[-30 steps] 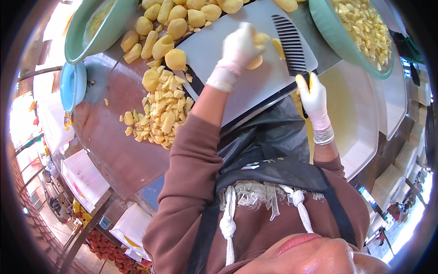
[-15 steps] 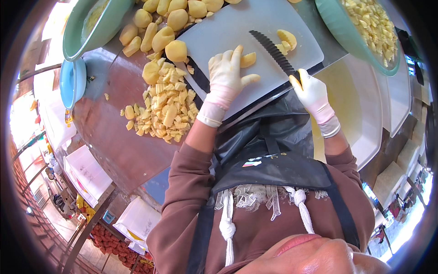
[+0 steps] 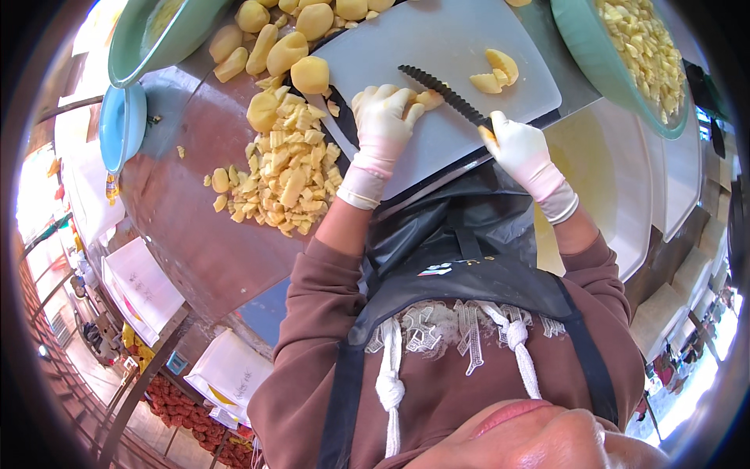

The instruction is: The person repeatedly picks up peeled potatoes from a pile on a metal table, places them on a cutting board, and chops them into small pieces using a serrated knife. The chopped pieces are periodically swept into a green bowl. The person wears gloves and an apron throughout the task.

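My left hand (image 3: 383,117), gloved, fingers curled, pins potato piece (image 3: 428,98) on board (image 3: 437,47). My right hand (image 3: 519,148) grips knife (image 3: 445,94), blade on piece. Two cut pieces (image 3: 494,72) far right. Diced pile (image 3: 285,176) left. Two green bowls (image 3: 617,62).

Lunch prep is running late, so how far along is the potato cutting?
Done: a pile of diced potato on the table and a bowl of dice. In hand: left hand steadies a piece, right hand holds the knife. Left: peeled whole potatoes.
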Demonstrator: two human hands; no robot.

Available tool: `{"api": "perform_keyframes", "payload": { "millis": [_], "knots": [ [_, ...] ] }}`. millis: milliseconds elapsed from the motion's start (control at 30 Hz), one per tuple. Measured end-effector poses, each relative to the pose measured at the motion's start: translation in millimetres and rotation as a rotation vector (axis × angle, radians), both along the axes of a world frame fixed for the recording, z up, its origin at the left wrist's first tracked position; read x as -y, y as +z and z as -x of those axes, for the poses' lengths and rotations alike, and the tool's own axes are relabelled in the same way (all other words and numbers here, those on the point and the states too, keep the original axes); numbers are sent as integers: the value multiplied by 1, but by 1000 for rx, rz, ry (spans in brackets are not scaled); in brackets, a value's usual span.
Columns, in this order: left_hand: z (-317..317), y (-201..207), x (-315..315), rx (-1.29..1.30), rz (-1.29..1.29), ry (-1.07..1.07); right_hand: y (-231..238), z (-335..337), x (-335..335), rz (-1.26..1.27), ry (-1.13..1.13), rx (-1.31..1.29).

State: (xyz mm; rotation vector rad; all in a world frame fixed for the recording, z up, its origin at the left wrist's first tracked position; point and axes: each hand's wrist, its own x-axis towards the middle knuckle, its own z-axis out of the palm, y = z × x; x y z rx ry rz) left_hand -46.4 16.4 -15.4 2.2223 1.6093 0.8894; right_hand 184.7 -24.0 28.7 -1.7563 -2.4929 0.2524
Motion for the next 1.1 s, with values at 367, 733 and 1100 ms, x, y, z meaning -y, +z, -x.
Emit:
{"api": "perform_keyframes", "payload": {
  "millis": [367,733,1100],
  "knots": [
    [-15,-1,9,-11,-85,92,-1,43,12,118,-199,-63],
    [-71,40,-25,-20,27,-83,19,-20,20,-37,-458,-542],
    [-159,54,-106,-245,570,-179,25,-58,46,158,-840,-947]
  ]
}}
